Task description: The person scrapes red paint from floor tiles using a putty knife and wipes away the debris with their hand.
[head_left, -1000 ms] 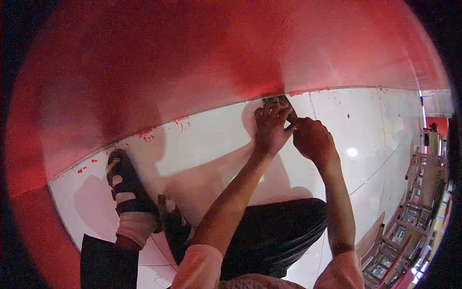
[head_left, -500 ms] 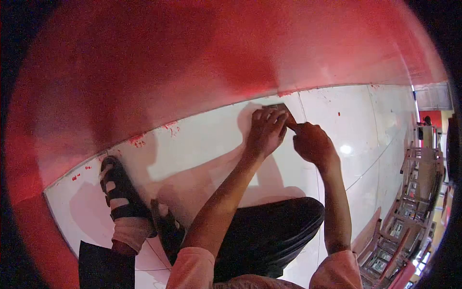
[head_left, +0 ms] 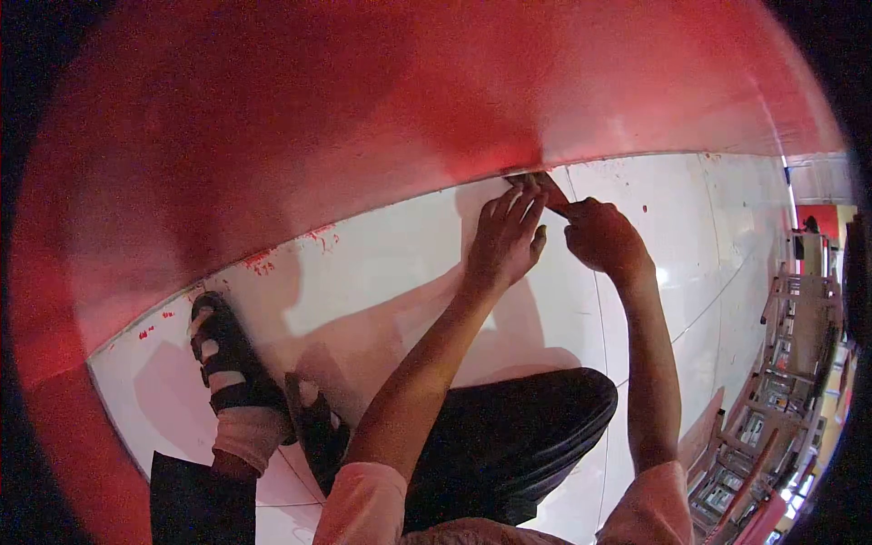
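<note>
My right hand (head_left: 604,238) is closed round the handle of a dark flat scraper (head_left: 555,194). Its blade reaches the seam where the red wall (head_left: 381,100) meets the white tiled floor (head_left: 391,263). Stretched forward, the fingers of my left hand (head_left: 505,238) rest on the blade, with the thumb held apart. The fingertips hide part of the blade's edge. Red paint specks (head_left: 262,263) mark the floor along the foot of the wall to the left.
At the lower left is my foot in a black sandal (head_left: 238,392). My bent knee (head_left: 581,400) in dark trousers lies below my hands. Stacked wooden furniture (head_left: 781,363) lines the far right. Another red speck (head_left: 645,209) sits on the tiles right of my hand.
Both hands and the scraper have shifted forward, bringing the blade from the floor tiles up to the wall's base. My left fingers have straightened out.
</note>
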Action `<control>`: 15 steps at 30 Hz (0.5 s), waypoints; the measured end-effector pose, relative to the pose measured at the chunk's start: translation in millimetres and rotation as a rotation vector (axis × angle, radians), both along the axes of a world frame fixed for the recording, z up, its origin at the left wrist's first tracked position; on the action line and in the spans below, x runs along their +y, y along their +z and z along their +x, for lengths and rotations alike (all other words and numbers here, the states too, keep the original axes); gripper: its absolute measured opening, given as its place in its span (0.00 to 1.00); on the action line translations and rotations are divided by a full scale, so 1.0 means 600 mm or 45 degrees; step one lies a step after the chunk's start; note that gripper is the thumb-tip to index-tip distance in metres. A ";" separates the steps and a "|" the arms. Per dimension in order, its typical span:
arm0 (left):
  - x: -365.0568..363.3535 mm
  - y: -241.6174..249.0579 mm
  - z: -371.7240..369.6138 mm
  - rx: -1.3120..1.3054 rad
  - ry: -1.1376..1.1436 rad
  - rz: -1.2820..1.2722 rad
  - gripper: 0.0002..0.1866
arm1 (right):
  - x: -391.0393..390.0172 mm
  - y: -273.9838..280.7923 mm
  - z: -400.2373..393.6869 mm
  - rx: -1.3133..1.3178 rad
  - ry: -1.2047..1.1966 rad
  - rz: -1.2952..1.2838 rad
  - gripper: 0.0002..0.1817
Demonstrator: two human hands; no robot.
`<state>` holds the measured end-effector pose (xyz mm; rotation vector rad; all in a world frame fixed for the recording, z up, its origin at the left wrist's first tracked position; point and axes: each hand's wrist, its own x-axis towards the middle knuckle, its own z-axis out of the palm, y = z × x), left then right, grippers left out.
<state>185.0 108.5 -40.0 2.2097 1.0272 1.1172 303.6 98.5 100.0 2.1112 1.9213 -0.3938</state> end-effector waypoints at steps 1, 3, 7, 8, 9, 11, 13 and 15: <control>0.002 -0.002 0.000 -0.001 -0.023 -0.015 0.27 | -0.005 0.000 0.001 -0.033 0.006 -0.015 0.19; 0.010 0.000 -0.002 -0.004 0.001 -0.001 0.27 | -0.004 -0.007 0.002 -0.097 0.042 -0.044 0.20; 0.001 -0.002 0.001 0.012 -0.020 -0.019 0.27 | -0.010 -0.037 0.016 -0.139 -0.135 -0.134 0.18; 0.006 -0.005 0.000 0.022 -0.043 -0.041 0.27 | -0.006 -0.036 0.020 -0.097 -0.104 -0.100 0.17; 0.008 -0.005 -0.003 0.032 0.003 -0.027 0.27 | -0.005 -0.038 0.020 -0.053 -0.075 -0.077 0.16; 0.002 0.000 -0.001 0.046 0.062 -0.005 0.26 | -0.005 -0.001 -0.005 -0.041 -0.007 -0.120 0.14; 0.004 0.000 0.000 0.007 0.056 0.025 0.27 | -0.003 -0.014 0.018 -0.077 0.199 -0.088 0.17; 0.004 0.000 -0.002 -0.011 0.078 0.011 0.27 | 0.009 -0.029 0.017 -0.107 0.061 -0.085 0.17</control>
